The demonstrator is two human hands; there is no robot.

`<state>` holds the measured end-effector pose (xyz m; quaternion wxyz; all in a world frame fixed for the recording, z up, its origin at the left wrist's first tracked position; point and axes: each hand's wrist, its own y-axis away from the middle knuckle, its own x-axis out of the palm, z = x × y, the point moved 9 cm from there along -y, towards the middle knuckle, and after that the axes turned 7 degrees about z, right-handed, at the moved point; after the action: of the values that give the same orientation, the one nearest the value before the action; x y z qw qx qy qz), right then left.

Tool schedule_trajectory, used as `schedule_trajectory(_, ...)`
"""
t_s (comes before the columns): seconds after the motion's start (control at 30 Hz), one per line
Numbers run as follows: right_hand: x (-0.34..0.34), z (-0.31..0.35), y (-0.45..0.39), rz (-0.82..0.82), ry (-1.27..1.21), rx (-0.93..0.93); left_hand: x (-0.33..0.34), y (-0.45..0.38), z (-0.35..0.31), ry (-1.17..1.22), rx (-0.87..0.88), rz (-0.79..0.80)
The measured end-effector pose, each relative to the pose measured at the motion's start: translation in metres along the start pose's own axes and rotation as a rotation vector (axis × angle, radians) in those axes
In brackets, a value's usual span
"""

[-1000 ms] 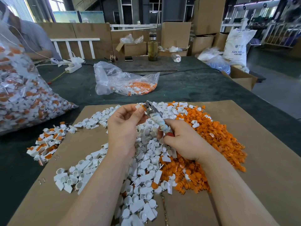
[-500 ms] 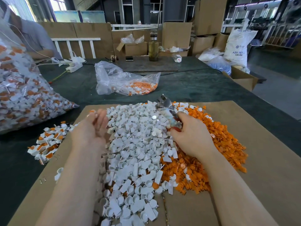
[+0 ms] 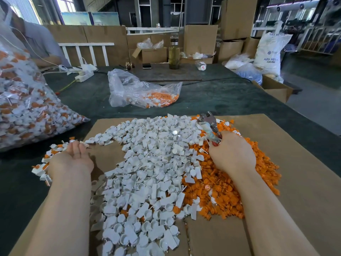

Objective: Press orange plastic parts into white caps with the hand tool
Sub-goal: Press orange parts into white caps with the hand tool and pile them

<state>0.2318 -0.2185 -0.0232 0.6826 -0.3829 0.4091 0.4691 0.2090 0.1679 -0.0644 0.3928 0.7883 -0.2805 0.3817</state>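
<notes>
A broad heap of white caps (image 3: 147,163) covers the middle of the cardboard sheet (image 3: 304,182), with a heap of orange plastic parts (image 3: 221,185) on its right. My right hand (image 3: 232,154) rests on the orange heap and grips the hand tool (image 3: 209,126), whose metal head points up and away. My left hand (image 3: 73,156) lies palm up, fingers relaxed, over the small pile of assembled white-and-orange caps (image 3: 48,157) at the cardboard's left edge. I see nothing held in its palm.
A large clear bag of assembled caps (image 3: 27,108) leans at the left. A smaller clear bag (image 3: 140,91) lies on the dark green table beyond the cardboard. A power strip (image 3: 84,74), a bottle (image 3: 174,52) and boxes stand farther back; a seated person (image 3: 36,45) is at far left.
My left hand left the tool's head and swung left to the assembled pile, opening palm up. My right hand carried the tool rightward onto the orange heap.
</notes>
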Motion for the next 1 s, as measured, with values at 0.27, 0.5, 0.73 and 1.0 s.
schedule_trajectory(0.27, 0.01, -0.004, 0.001, 0.049, 0.137, 0.058, 0.017, 0.0, 0.022, -0.916, -0.081, 0.113)
schedule_trajectory(0.5, 0.019, 0.001, 0.0, 0.106, 0.159, 0.018, 0.042, 0.03, 0.075, -1.919, 0.158, 0.578)
schedule_trajectory(0.73, 0.023, 0.004, 0.001, 0.156, 0.152, 0.016, 0.053, 0.038, 0.081, -1.888, 0.297, 0.692)
schedule_trajectory(1.0, 0.019, 0.007, 0.004, 0.12, 0.108, 0.014, 0.065, 0.053, 0.077, -1.553, 0.28, 0.732)
